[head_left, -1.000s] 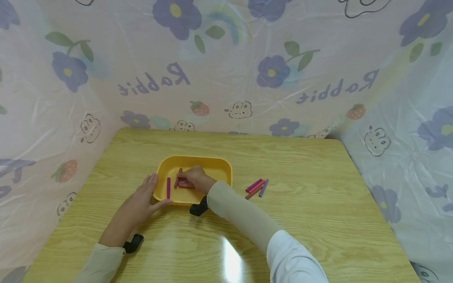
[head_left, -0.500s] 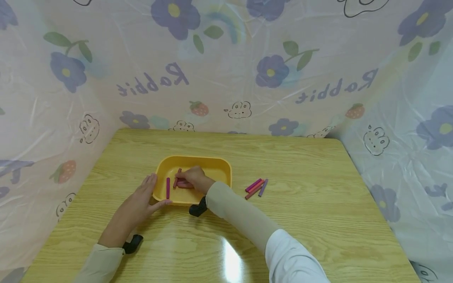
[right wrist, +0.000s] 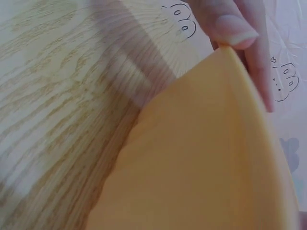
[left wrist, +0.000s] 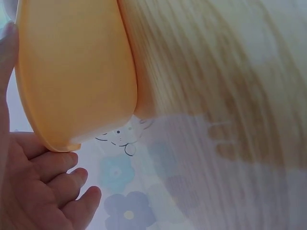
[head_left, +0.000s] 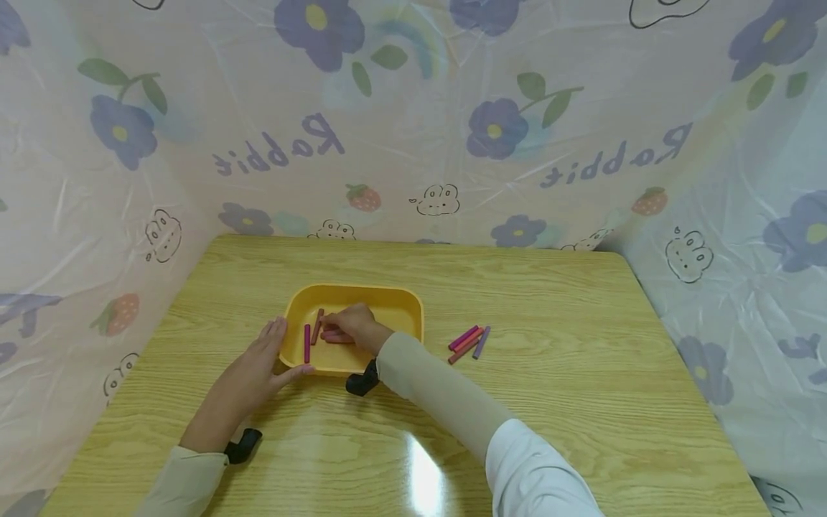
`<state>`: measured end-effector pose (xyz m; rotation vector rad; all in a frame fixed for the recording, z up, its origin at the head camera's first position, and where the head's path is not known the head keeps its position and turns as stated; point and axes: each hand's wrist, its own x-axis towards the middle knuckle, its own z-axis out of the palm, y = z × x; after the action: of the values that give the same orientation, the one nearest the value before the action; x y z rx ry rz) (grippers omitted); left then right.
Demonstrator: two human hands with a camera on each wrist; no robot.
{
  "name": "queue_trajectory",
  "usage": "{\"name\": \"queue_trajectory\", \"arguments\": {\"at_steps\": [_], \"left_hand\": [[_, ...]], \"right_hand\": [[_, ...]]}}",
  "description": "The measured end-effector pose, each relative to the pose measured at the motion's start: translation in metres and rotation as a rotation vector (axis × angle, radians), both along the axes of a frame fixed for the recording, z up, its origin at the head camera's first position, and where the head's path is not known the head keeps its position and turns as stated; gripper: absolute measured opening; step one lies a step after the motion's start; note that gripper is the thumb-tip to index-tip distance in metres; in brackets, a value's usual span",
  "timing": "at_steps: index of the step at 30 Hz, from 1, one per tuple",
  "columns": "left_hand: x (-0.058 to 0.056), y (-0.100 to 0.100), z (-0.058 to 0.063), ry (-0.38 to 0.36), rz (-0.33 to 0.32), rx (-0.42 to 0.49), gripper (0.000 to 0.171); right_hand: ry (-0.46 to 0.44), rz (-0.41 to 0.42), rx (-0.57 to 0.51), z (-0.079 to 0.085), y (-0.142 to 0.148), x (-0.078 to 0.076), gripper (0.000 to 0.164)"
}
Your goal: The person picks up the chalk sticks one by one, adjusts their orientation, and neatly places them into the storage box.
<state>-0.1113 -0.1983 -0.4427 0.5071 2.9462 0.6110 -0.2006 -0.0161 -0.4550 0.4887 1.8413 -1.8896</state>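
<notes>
A shallow yellow plastic tray stands on the table. My left hand rests against its left end, fingers extended along the outer wall and thumb on the near rim. The left wrist view shows this hand's fingertips at the tray's rim. Inside the tray, a magenta crayon lies at the left, a reddish-brown crayon beside it. My right hand reaches inside, its fingertips right at the brown crayon's right side. Pinkish crayons lie under that hand, partly hidden by it.
Right of the tray, several loose crayons in magenta, orange, brown and purple lie in a small pile on the wooden table. A patterned plastic curtain hangs behind and at both sides.
The reddish-brown crayon has shifted left, closer to the magenta one, and shows more fully from under my right fingertips. My left hand has stayed in place.
</notes>
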Motion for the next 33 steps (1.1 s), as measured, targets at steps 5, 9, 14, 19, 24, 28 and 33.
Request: {"name": "queue_trajectory", "arguments": {"at_steps": [5,9,14,19,24,28,33], "left_hand": [[0.000,-0.003,0.000,-0.005,0.008,-0.004,0.108],[0.001,-0.004,0.000,-0.007,0.007,0.002,0.108],[-0.001,-0.003,0.000,-0.006,0.016,-0.006,0.108],[-0.001,0.000,-0.001,-0.020,0.006,-0.001,0.108],[-0.001,0.002,0.000,-0.021,0.002,-0.016,0.108],[0.000,0.001,0.001,-0.011,-0.002,-0.020,0.108],[0.001,0.001,0.002,0.000,-0.012,-0.012,0.108]], "right_hand": [[-0.039,0.062,-0.107,0.001,0.003,-0.002,0.022],[-0.072,0.080,-0.165,0.002,0.003,-0.006,0.024],[-0.030,0.114,-0.174,0.007,0.003,-0.006,0.029],[0.103,0.320,-0.179,0.013,0.022,0.001,0.039],[0.185,0.520,-0.260,0.030,0.059,0.005,0.041],[0.226,0.563,-0.289,0.049,0.094,0.003,0.033],[0.286,0.573,-0.269,0.064,0.138,0.000,0.033]]}}
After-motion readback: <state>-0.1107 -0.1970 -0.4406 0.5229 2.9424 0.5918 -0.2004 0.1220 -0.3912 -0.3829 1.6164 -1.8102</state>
